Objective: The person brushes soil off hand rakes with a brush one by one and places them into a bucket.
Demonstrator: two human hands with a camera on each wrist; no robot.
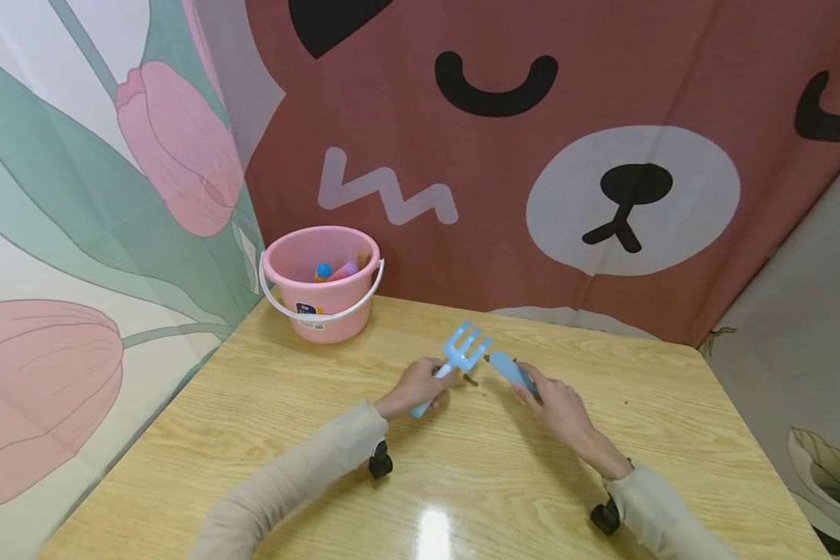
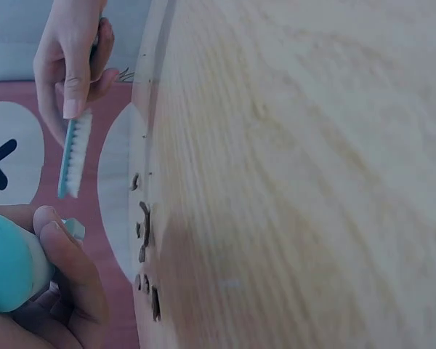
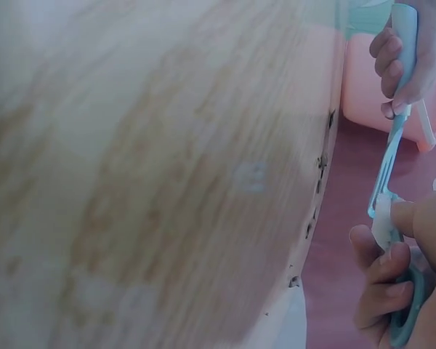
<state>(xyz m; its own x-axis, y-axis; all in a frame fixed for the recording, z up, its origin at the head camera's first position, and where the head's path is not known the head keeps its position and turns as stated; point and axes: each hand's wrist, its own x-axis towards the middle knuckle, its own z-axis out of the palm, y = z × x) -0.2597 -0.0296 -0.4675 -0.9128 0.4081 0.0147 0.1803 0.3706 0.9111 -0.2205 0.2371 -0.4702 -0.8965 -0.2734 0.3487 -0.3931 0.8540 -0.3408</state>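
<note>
My left hand (image 1: pixel 420 384) grips the handle of a light blue toy hand fork (image 1: pixel 465 347), its prongs pointing away from me above the table. A small light blue brush (image 1: pixel 507 365) is held by my right hand (image 1: pixel 563 406), just right of the fork. White bristles show on the brush (image 2: pixel 76 156) in the left wrist view. There, the fork's rounded handle end (image 2: pixel 11 262) sticks out of the left hand. Fork and brush are close together; whether they touch, I cannot tell. Small brown bits (image 2: pixel 144 229) lie on the table beneath the hands, partly hidden from the head view.
A pink bucket (image 1: pixel 329 311) with a white handle stands at the table's back left corner, with several colourful things inside. The wooden table (image 1: pixel 308 498) meets a bear-print curtain (image 1: pixel 462 257) along its back edge. A flower-print curtain (image 1: pixel 49 233) hangs at the left.
</note>
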